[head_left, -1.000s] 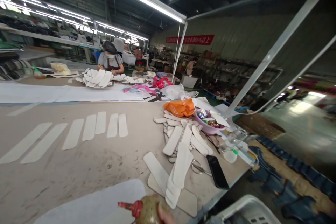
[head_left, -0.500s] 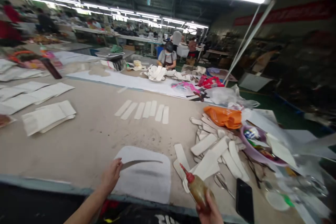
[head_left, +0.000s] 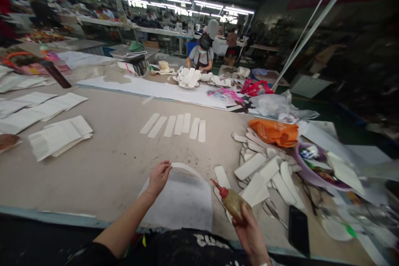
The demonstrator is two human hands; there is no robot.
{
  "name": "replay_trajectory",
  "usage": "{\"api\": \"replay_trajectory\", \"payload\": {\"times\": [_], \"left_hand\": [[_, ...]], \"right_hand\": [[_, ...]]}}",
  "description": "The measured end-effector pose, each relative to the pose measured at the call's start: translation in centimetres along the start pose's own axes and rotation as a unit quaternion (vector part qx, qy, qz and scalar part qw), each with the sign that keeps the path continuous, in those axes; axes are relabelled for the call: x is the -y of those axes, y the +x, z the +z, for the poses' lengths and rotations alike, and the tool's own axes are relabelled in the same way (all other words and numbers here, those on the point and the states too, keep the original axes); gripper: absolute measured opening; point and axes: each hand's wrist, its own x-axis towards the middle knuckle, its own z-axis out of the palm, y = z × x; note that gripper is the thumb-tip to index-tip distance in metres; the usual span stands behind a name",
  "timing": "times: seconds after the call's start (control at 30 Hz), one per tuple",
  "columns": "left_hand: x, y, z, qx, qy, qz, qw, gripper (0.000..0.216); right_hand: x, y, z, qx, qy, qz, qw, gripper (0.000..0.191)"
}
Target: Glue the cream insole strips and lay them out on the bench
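Note:
My left hand pinches the end of a thin white strip, which arcs above a white felt pad at the table's near edge. A brownish squeeze bottle with a red nozzle is gripped in my right hand; its tip points up and left, just right of the pad. A heap of white shoe-insole pieces lies to the right of the bottle. Several white strips lie side by side in a row farther back on the table.
Scissors and a black phone lie at the right near edge. An orange bag and a purple basin sit beyond the heap. Paper stacks lie at left. Across the table a person works.
The camera swung left and down. My left hand came into view holding the strip and lifted it higher over the pad. The bottle rose a little beside the pad.

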Motion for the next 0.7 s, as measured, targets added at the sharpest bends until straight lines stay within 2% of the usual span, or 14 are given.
{"api": "replay_trajectory", "payload": {"times": [0.13,0.3,0.4,0.5,0.6,0.7], "left_hand": [[1.8,2.1,2.9,0.061,-0.025,0.063,0.996,0.026],[5.8,-0.2,5.1,0.159,-0.052,0.113,0.979,0.031],[7.9,-1.8,5.2,0.208,-0.052,0.131,0.968,0.032],[9.3,-2.4,4.5,0.200,-0.008,0.123,0.972,0.031],[10.2,-2.5,3.9,0.179,0.034,0.103,0.978,0.028],[10.9,-2.9,3.7,0.204,0.049,0.126,0.970,0.029]], "right_hand": [[-1.3,0.9,2.7,-0.001,-0.003,-0.016,1.000,0.049],[-3.6,2.5,5.9,0.017,-0.050,-0.022,0.998,0.054],[-4.7,3.3,7.6,0.024,-0.083,-0.030,0.996,0.053],[-5.5,4.1,8.6,0.027,-0.140,-0.049,0.989,0.053],[-6.4,5.1,9.3,0.041,-0.269,-0.106,0.956,0.052],[-7.6,6.2,10.2,0.055,-0.343,-0.152,0.925,0.053]]}}
